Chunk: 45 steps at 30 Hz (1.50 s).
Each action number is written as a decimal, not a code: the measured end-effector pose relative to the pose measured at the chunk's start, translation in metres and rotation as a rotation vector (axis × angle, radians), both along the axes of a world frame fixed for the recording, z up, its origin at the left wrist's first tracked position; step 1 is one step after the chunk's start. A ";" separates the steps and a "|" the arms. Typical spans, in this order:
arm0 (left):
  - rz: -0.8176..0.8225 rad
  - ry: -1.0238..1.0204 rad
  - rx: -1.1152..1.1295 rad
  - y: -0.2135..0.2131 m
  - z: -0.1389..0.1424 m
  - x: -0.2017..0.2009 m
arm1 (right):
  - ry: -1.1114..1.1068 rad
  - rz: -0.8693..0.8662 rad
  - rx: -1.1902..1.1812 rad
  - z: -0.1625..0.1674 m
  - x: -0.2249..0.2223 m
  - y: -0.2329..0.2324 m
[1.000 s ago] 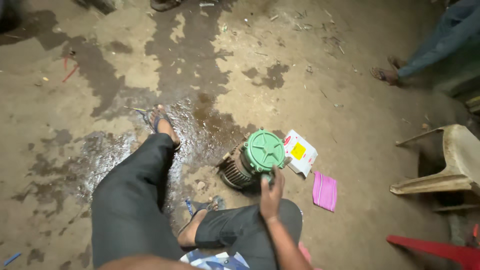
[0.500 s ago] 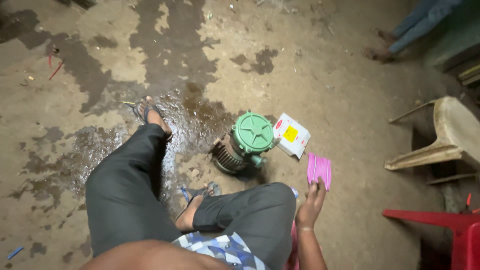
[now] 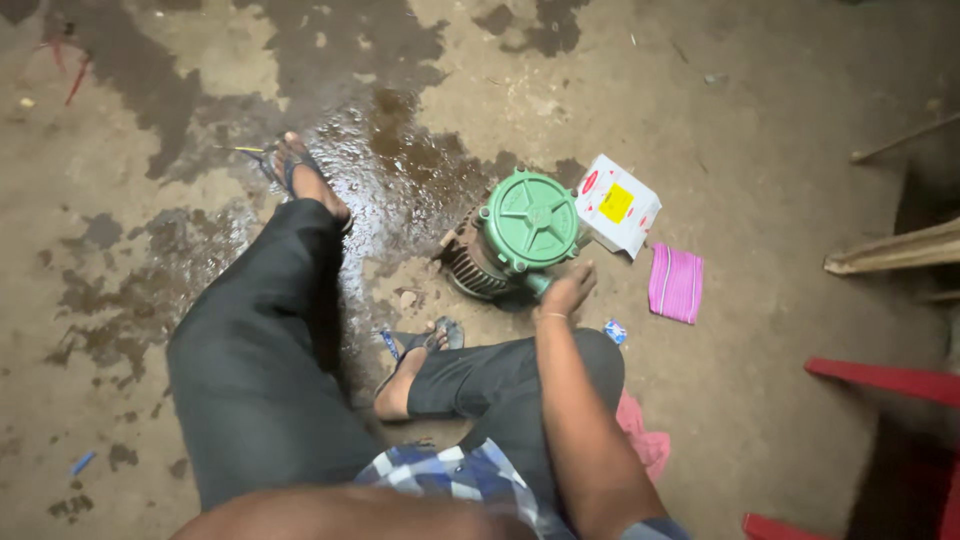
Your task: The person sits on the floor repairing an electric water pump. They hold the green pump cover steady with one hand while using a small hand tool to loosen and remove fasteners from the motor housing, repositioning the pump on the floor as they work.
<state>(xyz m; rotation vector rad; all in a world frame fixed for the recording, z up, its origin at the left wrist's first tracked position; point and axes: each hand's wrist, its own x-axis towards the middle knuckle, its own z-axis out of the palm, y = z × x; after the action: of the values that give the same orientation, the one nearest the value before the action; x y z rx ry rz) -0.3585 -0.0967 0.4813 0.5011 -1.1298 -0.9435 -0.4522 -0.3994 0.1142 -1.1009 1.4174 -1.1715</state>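
We sat on the wet floor with the motor lying on its side just ahead of our bent right knee. Our right hand reached down to the motor's lower right edge, fingers curled and touching the base of its green cover, just beside a small green fitting there. We could not tell whether the fingers actually gripped that fitting or only rested against it; the hand looked loosely closed. The motor lay directly above and to the left of the hand, its round green end facing up toward us and its ribbed grey body pointing away to the left, toward a dark puddle.

Our left hand was not in view; only the left forearm showed as a blur along the bottom edge.

A white box with a yellow label lay touching the motor's right side, just above the hand. A pink striped cloth lay flat on the floor to the right of the hand, near but apart from it. A small blue scrap lay between the cloth and our knee. Another pink cloth was bunched beside our right thigh. Our left leg stretched out with a sandal on the wet patch, and a red stool stood at the right.
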 end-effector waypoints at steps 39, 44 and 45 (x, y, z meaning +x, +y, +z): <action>0.511 -0.287 1.654 -0.066 -0.392 0.099 | 0.624 0.389 -0.602 0.014 -0.031 -0.109; 0.687 -0.677 1.317 -0.050 -0.434 0.051 | 0.597 0.491 -0.632 0.037 -0.003 -0.091; 0.658 -0.562 1.348 -0.055 -0.434 0.048 | 0.635 0.487 -0.649 0.042 0.000 -0.091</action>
<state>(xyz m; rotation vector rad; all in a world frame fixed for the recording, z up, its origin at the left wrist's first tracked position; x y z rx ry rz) -0.3101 -0.1520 0.0469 2.1827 -0.5434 -0.8702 -0.4524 -0.4904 0.1566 -2.2830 1.1019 -0.9700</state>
